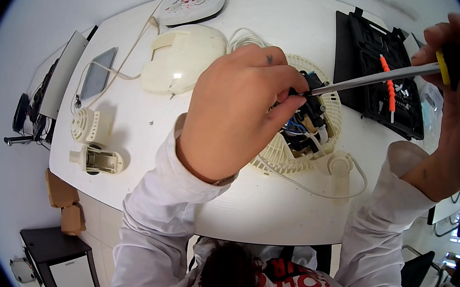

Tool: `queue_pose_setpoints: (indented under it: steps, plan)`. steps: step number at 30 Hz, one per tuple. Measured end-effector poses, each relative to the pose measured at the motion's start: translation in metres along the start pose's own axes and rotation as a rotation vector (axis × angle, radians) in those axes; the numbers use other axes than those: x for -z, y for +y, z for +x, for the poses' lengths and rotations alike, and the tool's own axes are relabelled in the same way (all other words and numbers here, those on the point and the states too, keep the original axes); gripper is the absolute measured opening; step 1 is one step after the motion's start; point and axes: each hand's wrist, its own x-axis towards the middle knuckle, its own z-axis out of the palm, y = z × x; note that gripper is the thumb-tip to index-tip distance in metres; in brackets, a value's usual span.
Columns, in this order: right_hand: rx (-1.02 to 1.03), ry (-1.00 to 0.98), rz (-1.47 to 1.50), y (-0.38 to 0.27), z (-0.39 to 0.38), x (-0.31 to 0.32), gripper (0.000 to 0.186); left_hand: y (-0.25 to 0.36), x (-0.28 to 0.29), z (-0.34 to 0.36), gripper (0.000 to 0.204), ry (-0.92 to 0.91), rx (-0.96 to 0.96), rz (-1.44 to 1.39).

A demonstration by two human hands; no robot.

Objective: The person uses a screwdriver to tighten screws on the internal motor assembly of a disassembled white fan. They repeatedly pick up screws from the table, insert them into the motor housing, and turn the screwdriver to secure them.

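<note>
My right hand (451,70) is closed round the black and yellow handle of a long screwdriver (376,78). Its steel shaft points left, and the tip meets the fingertips of my left hand (245,105). Those fingers pinch a small black part (294,94), mostly hidden by the hand. Under them lies an electric fan with a cream grille (282,157), its black motor assembly (312,114) exposed. Blue wires show among the motor parts. Whether the tip sits in a screw, I cannot tell. A white cord (303,190) loops in front of the fan from its cream neck (339,166).
A cream housing cover (184,63) lies behind my left hand. Two cream fan pieces (89,125) rest at the left, near a grey tablet (99,74). At the right sits a black toolbox (371,42) with an orange-handled tool (387,83). A white appliance (194,3) stands far back.
</note>
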Motion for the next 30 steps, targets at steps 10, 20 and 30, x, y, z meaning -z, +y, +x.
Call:
queue_pose_setpoints:
  steps: [10,20,30]
  plan:
    - [0.004,-0.004,0.013,-0.004,0.001,-0.004,0.05,-0.003,0.0,0.0,0.018,0.016,-0.02,0.014]
    - [0.007,0.002,0.02,-0.007,0.001,-0.005,0.051,-0.005,-0.001,-0.001,0.019,0.019,-0.018,0.011]
    - [-0.013,0.003,0.052,-0.007,0.002,-0.011,0.052,-0.004,-0.002,-0.001,0.019,0.008,-0.001,-0.019]
